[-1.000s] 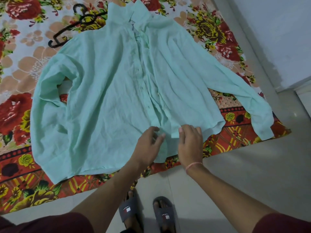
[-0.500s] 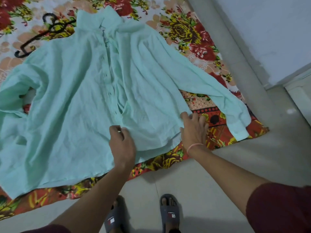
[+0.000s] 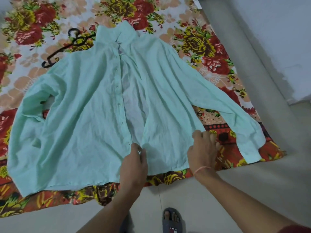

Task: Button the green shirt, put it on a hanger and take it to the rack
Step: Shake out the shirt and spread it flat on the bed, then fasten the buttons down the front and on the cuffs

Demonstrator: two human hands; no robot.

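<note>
The pale green long-sleeved shirt lies flat, unbuttoned on the floral bedsheet, collar away from the person, whose left hand pinches the placket bottom while the right hand presses flat, fingers loosely spread, on the hem corner.

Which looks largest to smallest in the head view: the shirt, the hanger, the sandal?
1. Shirt, by far the largest.
2. Hanger, partly hidden under the shirt.
3. Sandal, cut off by the frame and nearer the camera, so its rank against the hanger is unsure.
</note>
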